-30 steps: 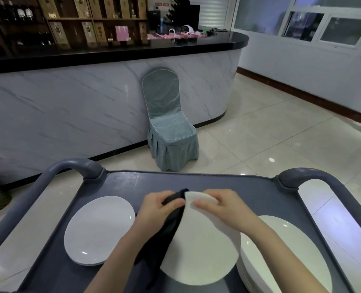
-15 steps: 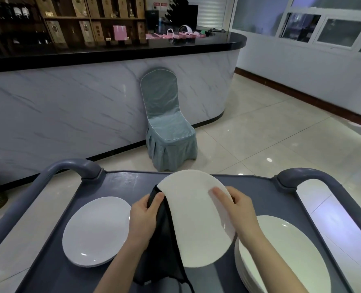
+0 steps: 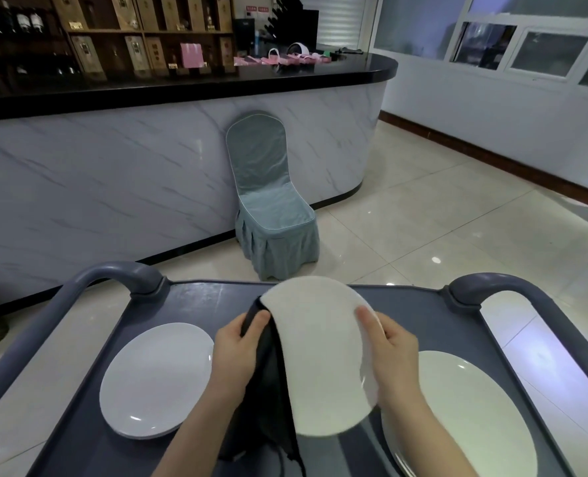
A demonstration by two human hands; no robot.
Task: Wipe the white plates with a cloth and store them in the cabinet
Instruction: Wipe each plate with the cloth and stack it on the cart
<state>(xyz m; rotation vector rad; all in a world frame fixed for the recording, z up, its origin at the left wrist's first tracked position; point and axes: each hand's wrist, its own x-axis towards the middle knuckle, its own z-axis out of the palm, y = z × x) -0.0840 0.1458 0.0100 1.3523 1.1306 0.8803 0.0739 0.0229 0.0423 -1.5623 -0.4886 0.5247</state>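
Above the middle of the grey cart (image 3: 199, 304), a white plate (image 3: 320, 356) is held tilted off the surface: the left hand (image 3: 237, 352) pinches a black cloth (image 3: 268, 401) against the rim at about ten o'clock, the cloth hanging down along the plate's left edge, while the right hand (image 3: 392, 352) grips the rim at about three o'clock, thumb on the near face. On the cart top, a small stack of white plates (image 3: 155, 376) lies at eight o'clock from the held plate and a taller stack (image 3: 464, 418) at four o'clock, partly under it. A covered chair (image 3: 272, 208) stands at twelve o'clock against the marble-fronted bar (image 3: 113, 187).
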